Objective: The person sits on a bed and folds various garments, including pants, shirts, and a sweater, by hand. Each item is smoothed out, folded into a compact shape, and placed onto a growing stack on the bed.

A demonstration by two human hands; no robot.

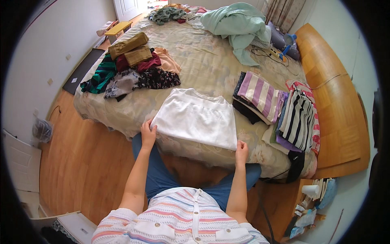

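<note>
On the beige floral-covered bed (193, 53), a flat white fabric top (197, 117) lies along the near edge. The right hand (242, 152) pinches its near right corner; the left hand (148, 133), loosely curled, touches the near left, hold unclear. Uneven pulling could skew it.

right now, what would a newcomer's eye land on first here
Probably the bright white garment, spread at the near edge of the bed, in the middle of the picture. Next might come the pale green cloth heaped toward the bed's far right, then the striped folded clothes stacked near the wooden headboard.
</note>
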